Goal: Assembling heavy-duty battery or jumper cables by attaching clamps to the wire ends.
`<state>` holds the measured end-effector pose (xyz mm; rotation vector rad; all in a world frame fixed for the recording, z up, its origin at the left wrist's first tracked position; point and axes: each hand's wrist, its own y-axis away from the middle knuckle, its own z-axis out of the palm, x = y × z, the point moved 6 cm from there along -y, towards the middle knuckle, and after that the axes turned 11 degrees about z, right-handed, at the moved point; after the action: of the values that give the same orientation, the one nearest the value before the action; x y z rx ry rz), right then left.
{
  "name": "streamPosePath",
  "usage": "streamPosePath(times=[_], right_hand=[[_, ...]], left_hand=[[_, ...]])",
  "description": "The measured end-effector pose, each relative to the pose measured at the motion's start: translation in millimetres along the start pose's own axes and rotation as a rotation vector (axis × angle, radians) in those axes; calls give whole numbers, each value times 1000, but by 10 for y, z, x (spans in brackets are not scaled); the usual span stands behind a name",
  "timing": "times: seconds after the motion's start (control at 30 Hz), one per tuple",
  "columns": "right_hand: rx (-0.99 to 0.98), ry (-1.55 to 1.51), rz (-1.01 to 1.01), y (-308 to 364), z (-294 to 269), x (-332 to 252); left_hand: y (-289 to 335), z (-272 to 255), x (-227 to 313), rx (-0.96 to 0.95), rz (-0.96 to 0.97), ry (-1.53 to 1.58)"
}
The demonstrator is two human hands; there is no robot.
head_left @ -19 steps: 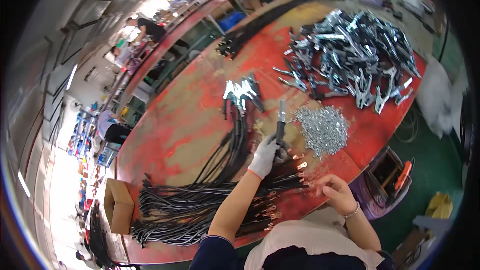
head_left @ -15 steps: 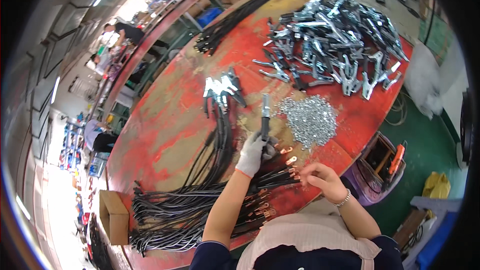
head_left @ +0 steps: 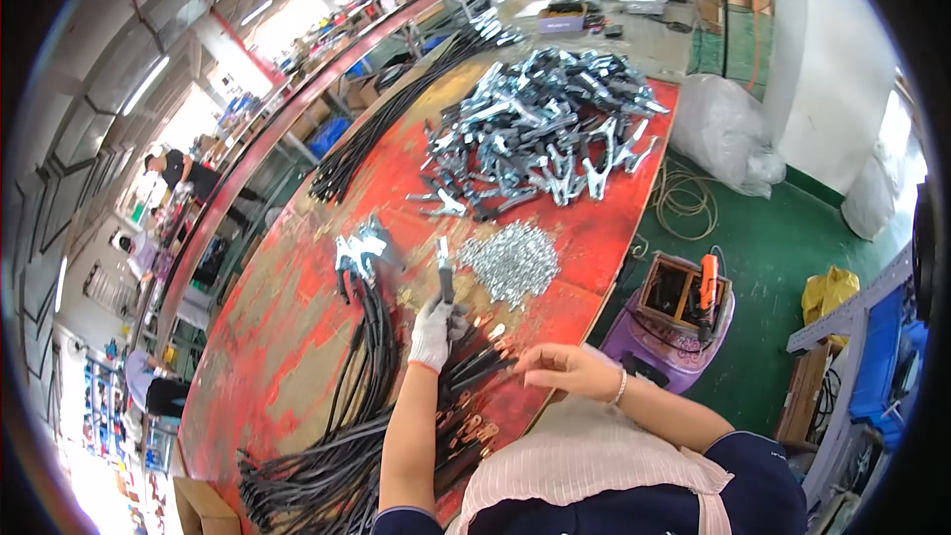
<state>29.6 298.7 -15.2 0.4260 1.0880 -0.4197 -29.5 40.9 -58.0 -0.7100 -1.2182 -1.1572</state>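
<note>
My left hand (head_left: 432, 334), in a white glove with darker fingertips, is closed round the black handle of a metal clamp (head_left: 445, 277). Its silvery jaw end points away from me. Bare, with a bracelet at the wrist, my right hand (head_left: 573, 372) has its fingers loosely apart. Its fingertips are at the ends of black cables (head_left: 475, 369) tipped with copper lugs (head_left: 498, 331); contact is unclear. Left of the gloved hand lie several clamps (head_left: 362, 253) joined to black cables (head_left: 371, 337). A heap of small silvery metal parts (head_left: 510, 263) lies just beyond the held clamp.
A big pile of clamps (head_left: 555, 124) covers the far right of the red table (head_left: 287, 337). More black cables (head_left: 386, 119) lie along its far left. A cardboard box (head_left: 203, 510) is at near left. Beside the table's right edge stands a purple stool (head_left: 679, 352) bearing a wooden box.
The view has swung to the right, so the table appears further left. My left hand still holds the clamp. My right hand stays near the lugs, its fingers stretched further leftward.
</note>
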Motion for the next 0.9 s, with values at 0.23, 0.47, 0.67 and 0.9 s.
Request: streamPosePath(times=[0.23, 0.47, 0.67, 0.9], right_hand=[[59, 26, 208, -75, -113, 184], [-64, -62, 168, -632, -281, 83], [-20, 84, 179, -1090, -365, -118], [304, 763, -5, -1434, -456, -564]], left_hand=[[75, -189, -130, 28, -76, -58], [-24, -95, 229, -30, -193, -26], [-403, -277, 325, -45, -194, -88], [-338, 101, 205, -44, -177, 226]])
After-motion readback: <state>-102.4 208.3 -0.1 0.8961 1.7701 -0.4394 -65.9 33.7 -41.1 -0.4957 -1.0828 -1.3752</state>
